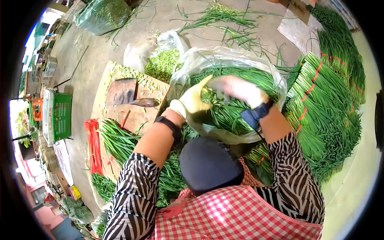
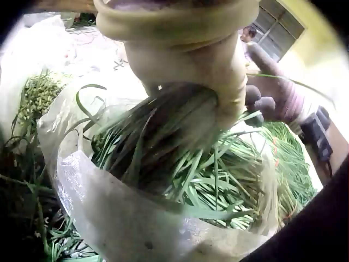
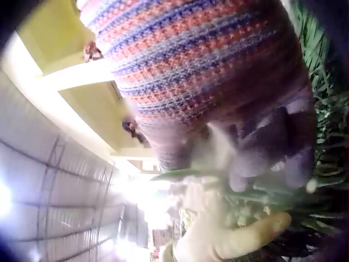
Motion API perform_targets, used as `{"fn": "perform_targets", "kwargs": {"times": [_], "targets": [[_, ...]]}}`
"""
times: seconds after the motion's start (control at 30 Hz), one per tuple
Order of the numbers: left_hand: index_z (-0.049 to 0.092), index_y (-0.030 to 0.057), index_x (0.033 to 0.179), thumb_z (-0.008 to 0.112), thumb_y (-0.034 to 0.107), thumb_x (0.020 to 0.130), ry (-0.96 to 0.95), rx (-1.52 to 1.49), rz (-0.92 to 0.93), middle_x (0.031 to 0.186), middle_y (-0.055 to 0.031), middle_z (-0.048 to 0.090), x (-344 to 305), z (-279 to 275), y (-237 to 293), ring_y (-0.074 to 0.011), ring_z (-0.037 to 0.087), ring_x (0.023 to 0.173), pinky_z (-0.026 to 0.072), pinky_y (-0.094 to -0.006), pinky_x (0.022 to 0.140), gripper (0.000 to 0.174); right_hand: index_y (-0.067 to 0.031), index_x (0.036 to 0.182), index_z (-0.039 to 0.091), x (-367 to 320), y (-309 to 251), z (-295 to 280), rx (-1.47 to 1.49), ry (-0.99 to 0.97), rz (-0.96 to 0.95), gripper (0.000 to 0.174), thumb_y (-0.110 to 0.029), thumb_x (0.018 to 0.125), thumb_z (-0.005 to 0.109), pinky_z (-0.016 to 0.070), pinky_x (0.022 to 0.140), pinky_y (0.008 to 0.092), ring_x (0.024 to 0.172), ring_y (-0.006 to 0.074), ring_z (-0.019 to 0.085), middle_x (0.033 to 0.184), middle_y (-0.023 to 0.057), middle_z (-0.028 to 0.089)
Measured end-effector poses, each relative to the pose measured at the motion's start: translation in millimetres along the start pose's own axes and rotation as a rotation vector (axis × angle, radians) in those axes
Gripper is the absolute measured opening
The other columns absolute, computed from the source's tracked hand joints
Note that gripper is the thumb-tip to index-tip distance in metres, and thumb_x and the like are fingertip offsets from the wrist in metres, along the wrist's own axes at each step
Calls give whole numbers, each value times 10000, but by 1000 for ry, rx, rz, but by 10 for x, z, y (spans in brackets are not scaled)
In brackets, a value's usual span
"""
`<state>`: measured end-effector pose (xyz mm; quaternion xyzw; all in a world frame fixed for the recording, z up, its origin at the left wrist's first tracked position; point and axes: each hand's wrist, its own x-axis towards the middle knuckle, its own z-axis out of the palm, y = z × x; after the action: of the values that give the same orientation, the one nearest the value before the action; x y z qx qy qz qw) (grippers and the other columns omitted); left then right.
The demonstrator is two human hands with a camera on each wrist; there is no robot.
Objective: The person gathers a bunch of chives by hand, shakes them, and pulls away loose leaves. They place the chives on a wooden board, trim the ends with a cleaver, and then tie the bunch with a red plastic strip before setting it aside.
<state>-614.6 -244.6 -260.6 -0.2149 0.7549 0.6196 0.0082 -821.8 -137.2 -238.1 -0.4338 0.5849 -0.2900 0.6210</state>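
Observation:
In the head view, my left hand [image 1: 193, 100] wears a pale yellow rubber glove over the open clear plastic bag [image 2: 120, 204]. Its fingers curl round a bunch of garlic chives [image 2: 158, 134], with dark leaves hanging down in the left wrist view. My right hand [image 3: 212, 71], in a striped knitted glove, is close beside the bunch's pale cut ends [image 3: 253, 214]. A loose chive leaf [image 3: 182, 174] runs between its thumb and curled fingers. Motion blurs this hand in the head view. More chives [image 1: 248, 74] fill the bag below both hands.
Left of the bag, a cleaver [image 1: 122, 91] lies on a wooden board [image 1: 100, 108] with chopped bits. Red ties [image 1: 94, 146] hang near a loose chive bunch [image 1: 118, 138]. Tied chive bundles [image 1: 328, 100] are stacked at right. A bag of cuttings [image 1: 164, 64] stands behind the board.

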Motion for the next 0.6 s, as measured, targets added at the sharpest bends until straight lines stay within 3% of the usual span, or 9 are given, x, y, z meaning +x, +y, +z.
{"fn": "perform_targets", "kwargs": {"times": [0.03,0.1,0.13,0.17,0.23,0.37,0.4,0.53,0.6], "targets": [[320,60,1600,815,-3,744,-18,-156,-76,1271,-102,670,-22,-24,25,-158,614,1147,485,-311,1039,991,-28,1357,609,-107,39,-39,141,120,-166,620,-456,922,721,538,763,313,821,182,651,1009,82,676],[520,45,1411,815,-1,746,29,-75,-77,1169,-47,686,-13,-40,-182,-123,619,1077,503,-286,981,729,-6,1451,520,-237,234,44,38,258,-306,733,-326,861,813,541,958,343,1108,239,661,1260,151,666],[551,45,1358,815,-2,744,54,-5,-84,1136,-35,689,-7,-37,-216,-117,620,1049,506,-282,961,671,-2,1513,443,-237,323,90,-301,281,-368,901,-237,766,888,456,1125,366,1346,301,549,1465,230,551],[581,45,1306,816,-3,741,76,65,-89,1104,-23,691,14,-29,-245,-111,621,1021,509,-277,941,613,10,1502,451,-234,421,203,-300,257,-287,928,-244,731,901,416,1165,388,1380,330,519,1512,249,506],[610,51,1175,803,-17,737,112,-128,-118,1006,4,673,-3,24,-171,-90,599,934,506,-269,882,484,-37,1515,447,-231,484,509,-350,358,-311,925,-238,734,898,396,1185,388,1403,324,499,1519,213,515],[621,65,1140,790,-11,744,197,-134,-169,977,14,657,-2,32,-226,-91,584,912,500,-271,873,437,-42,1312,645,101,714,959,392,512,-347,537,-106,812,831,462,1101,338,1273,247,599,1377,160,639],[624,69,1134,788,-9,746,222,-155,-140,973,15,657,-6,6,-226,-91,584,911,499,-270,874,428,-48,1148,703,162,719,1041,404,619,-443,287,-32,868,761,480,1062,316,1198,194,628,1274,123,694],[649,73,1106,779,-16,788,250,-276,-84,998,12,682,-28,-73,-247,-96,606,928,505,-278,887,355,-45,1080,680,295,786,1045,297,690,-547,185,-44,900,721,500,998,328,1064,199,654,1128,87,708],[664,62,1103,776,-34,813,244,-399,-63,1050,6,699,-42,-87,-251,-104,624,956,515,-289,905,325,-50,1078,679,225,834,1007,311,659,-420,170,-64,911,712,502,980,322,1042,203,657,1102,83,706]]}}
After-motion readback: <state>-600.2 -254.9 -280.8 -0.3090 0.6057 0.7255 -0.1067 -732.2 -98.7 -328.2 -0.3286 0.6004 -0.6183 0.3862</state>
